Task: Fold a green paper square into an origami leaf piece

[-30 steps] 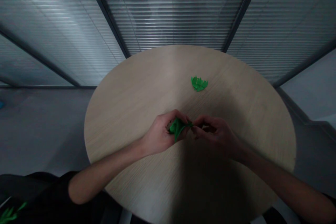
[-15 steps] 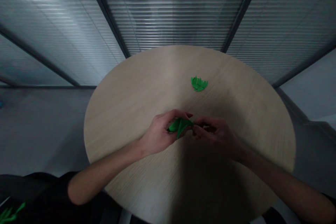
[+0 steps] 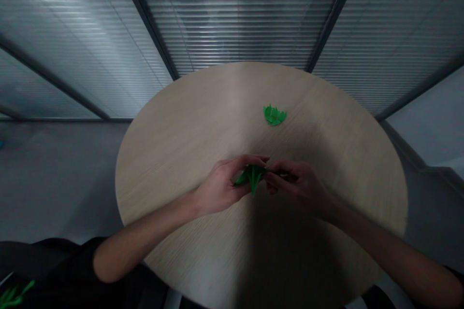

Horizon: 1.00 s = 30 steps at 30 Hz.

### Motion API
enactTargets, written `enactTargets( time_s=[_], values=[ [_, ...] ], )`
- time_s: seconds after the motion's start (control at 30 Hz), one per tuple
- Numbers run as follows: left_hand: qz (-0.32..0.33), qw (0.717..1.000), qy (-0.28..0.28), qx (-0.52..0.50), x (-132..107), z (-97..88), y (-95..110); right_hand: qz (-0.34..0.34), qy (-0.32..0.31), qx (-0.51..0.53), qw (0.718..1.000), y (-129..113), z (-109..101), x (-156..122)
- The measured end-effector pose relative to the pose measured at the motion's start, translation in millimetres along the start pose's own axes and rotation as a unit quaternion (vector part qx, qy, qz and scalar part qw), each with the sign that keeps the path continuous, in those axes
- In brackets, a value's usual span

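Observation:
Over the middle of the table, my left hand (image 3: 221, 186) curls around a green folded paper piece (image 3: 253, 178), thumb and fingers on either side of it. One pointed flap of the piece hangs down toward me, and part of it is hidden in the left palm. My right hand (image 3: 293, 178) pinches its right end between thumb and fingertips. Farther back lies a small cluster of green pointed pieces (image 3: 274, 115), apart from both hands.
The round wooden table (image 3: 188, 120) stands against glass panels with blinds (image 3: 239, 19). At the lower left, some green pointed pieces (image 3: 16, 295) show beside a dark sleeve. Grey floor surrounds the table.
The green folded paper piece has turned in my hands, its flap now pointing more straight down. My left hand has shifted slightly; the cluster on the table has stayed put.

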State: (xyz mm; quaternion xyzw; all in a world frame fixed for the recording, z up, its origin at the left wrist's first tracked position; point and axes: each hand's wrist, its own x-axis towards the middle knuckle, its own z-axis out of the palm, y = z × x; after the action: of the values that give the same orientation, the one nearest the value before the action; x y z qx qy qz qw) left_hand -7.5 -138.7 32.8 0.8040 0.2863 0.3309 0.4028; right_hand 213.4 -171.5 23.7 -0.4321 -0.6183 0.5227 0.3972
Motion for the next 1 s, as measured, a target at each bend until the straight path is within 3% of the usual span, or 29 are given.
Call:
enactTargets(
  time_s=[1.0],
  values=[
    [0.053,0.998,-0.021,0.010,0.5,2.7,3.6,-0.051,0.013,-0.045,0.998,2.3,-0.5,-3.1]
  ],
)
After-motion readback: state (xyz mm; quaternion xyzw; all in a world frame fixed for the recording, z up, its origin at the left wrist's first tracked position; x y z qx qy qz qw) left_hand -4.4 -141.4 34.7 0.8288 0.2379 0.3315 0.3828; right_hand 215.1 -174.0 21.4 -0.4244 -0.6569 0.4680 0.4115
